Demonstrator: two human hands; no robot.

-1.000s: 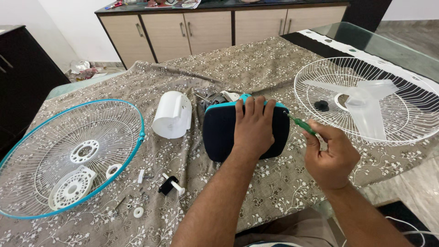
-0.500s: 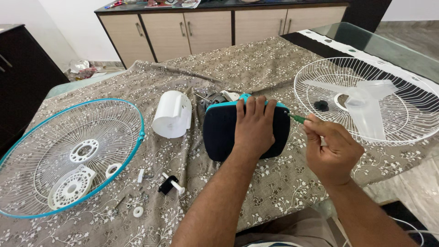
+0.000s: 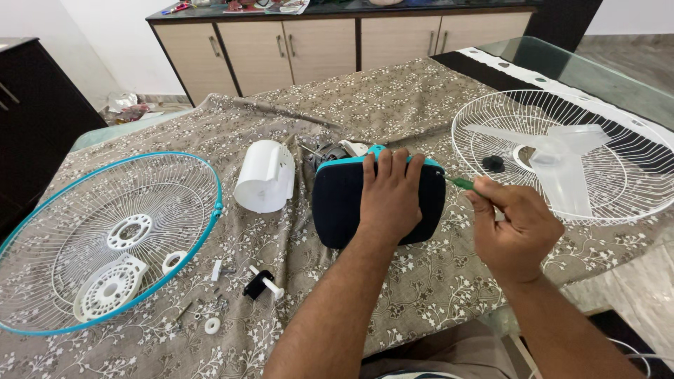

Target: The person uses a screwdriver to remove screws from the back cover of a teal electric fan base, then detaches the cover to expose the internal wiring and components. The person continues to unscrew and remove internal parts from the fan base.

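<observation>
My left hand (image 3: 390, 196) lies flat on a dark blue fan base (image 3: 337, 203) with a teal edge, fingers curled over its far rim. My right hand (image 3: 516, 228) grips a green-handled screwdriver (image 3: 461, 184) whose tip points at the base's right side. Behind the base, the fan motor (image 3: 328, 150) shows partly. A white motor cover (image 3: 265, 175) lies to the left of the base.
A white grille with a teal rim (image 3: 105, 235) holds white plastic rings at the left. Another white grille (image 3: 562, 158) at the right holds a clear fan blade and a black knob. Small screws and a black-and-white part (image 3: 261, 283) lie near the front edge. Cabinets stand behind.
My right hand has moved in towards the base and turned, so less of the screwdriver shows. My left hand has stayed on the base.
</observation>
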